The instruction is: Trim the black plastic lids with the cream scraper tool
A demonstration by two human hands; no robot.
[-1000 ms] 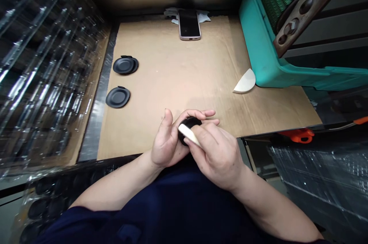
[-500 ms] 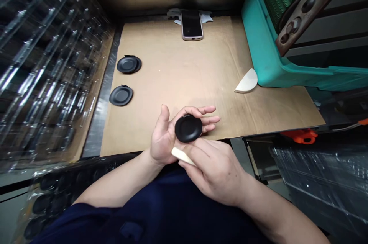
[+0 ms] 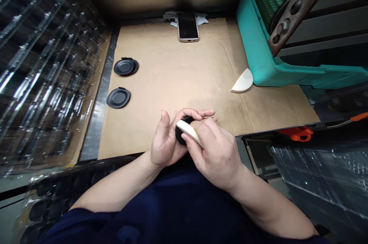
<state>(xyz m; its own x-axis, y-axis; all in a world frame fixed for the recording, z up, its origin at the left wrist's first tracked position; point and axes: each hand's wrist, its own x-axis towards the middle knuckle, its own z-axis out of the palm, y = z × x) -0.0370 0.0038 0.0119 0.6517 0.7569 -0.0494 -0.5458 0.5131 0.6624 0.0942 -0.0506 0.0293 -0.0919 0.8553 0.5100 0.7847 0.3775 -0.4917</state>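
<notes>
My left hand (image 3: 169,142) is palm up with a round black piece (image 3: 180,133) resting on it, one finger curled over the piece's far edge and the thumb raised. In my right hand (image 3: 214,148) a pale wedge-shaped pad (image 3: 188,131) is pinched between thumb and fingers. The pad lies over the face of the black piece and hides much of it. On the cardboard (image 3: 172,83) at the left are black round pieces, the farther ones (image 3: 125,66) overlapping and a nearer one (image 3: 118,97).
A pale half-round pad (image 3: 243,81) lies beside a teal bin (image 3: 258,52) at the right. A phone (image 3: 188,27) rests at the back on white tissue. Clear plastic trays (image 3: 43,56) stand at the left. An orange-handled tool (image 3: 297,133) is at the right.
My right hand has moved up and brought the pale pad from below the black piece onto its face. The view has shifted slightly.
</notes>
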